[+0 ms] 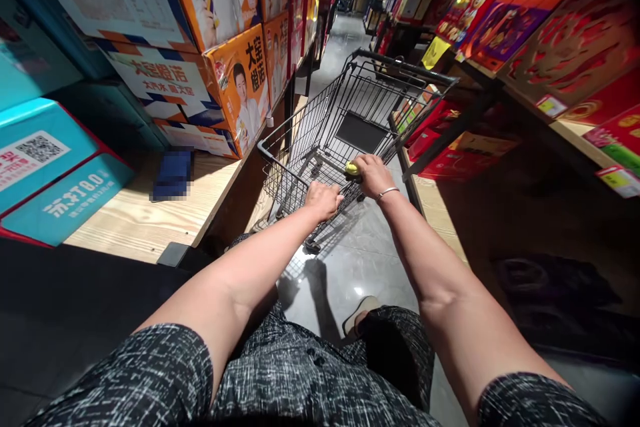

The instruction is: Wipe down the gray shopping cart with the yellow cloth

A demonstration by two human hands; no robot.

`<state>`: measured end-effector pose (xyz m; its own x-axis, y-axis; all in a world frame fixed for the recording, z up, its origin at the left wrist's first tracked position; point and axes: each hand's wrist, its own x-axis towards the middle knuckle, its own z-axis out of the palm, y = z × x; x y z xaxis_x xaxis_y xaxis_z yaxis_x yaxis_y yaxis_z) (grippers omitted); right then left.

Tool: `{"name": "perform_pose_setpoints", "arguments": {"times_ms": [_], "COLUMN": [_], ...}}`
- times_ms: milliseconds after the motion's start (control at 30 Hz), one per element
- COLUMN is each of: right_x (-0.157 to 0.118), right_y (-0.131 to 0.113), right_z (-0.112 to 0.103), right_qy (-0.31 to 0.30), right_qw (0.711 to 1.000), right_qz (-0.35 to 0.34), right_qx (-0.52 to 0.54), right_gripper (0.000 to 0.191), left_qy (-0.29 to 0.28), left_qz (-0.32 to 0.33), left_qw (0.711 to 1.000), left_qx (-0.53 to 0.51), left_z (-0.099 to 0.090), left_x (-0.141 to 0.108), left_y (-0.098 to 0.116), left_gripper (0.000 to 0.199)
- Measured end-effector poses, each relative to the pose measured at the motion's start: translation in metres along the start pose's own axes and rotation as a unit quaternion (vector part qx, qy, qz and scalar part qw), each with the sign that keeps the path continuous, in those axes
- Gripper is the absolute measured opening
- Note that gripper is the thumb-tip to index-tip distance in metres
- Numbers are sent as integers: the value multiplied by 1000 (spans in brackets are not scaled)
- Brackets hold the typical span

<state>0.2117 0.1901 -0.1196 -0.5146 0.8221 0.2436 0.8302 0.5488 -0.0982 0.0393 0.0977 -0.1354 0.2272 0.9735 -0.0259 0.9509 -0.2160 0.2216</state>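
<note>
A black wire shopping cart (363, 132) stands before me, angled in the aisle. My left hand (324, 200) is closed round its near handle bar, at the middle of the bar. To its right, my right hand (373, 175) also closes over the handle, a bracelet (388, 192) on the wrist. A small yellow-green piece (353, 167) shows at the right fingertips; I cannot tell whether it is part of the handle or held. A dark panel sits on the basket's far side. The wire basket shows floor through its mesh.
Stacked orange drink cartons (240, 87) and a turquoise box (65, 173) line the left wooden shelf (145, 230), beside a blurred dark blue item (173, 173). Red gift boxes (555, 47) fill the right shelves. The narrow tiled aisle (345, 33) runs ahead between them.
</note>
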Motion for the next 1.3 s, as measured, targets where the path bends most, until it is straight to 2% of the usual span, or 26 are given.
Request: {"name": "perform_pose_setpoints", "arguments": {"times_ms": [100,200,500,600,667,767,867,967,1033,1100,1167,1300], "right_x": [12,17,-4,-18,-30,-51,-66,-70,-70,-73,-81,-112], "right_y": [-9,-15,-26,-28,-30,-39,-60,-88,-97,-92,-71,1], "right_z": [-10,-18,-23,-23,-19,-5,12,24,26,23,16,-5], "right_qy": [-82,-124,-138,-120,-91,-10,62,60,44,37,45,78], "right_qw": [994,988,987,990,993,996,992,991,994,996,996,984], "right_qz": [20,19,38,56,70,94,106,94,81,73,81,152], "right_qx": [-65,-92,-66,-48,-37,-8,43,71,65,43,12,-52], "right_gripper": [39,34,30,32,39,56,70,75,72,67,64,66], "left_qy": [10,12,-9,-16,-15,-3,12,15,15,12,9,7], "left_qz": [7,16,72,100,116,124,127,123,125,139,152,150], "left_qw": [1000,1000,997,995,993,992,991,992,992,990,988,989], "left_qx": [0,-12,-17,-12,-21,-32,-33,-24,-15,-9,-8,-8], "left_z": [4,4,-7,-8,-7,-6,-4,-2,-2,-3,-5,-8], "left_x": [0,-4,-23,-23,-22,-20,-18,-15,-13,-12,-11,-9], "left_y": [-2,-4,-23,-34,-41,-49,-55,-61,-65,-69,-72,-76], "left_gripper": [37,37,31,32,32,31,31,28,28,31,35,37]}}
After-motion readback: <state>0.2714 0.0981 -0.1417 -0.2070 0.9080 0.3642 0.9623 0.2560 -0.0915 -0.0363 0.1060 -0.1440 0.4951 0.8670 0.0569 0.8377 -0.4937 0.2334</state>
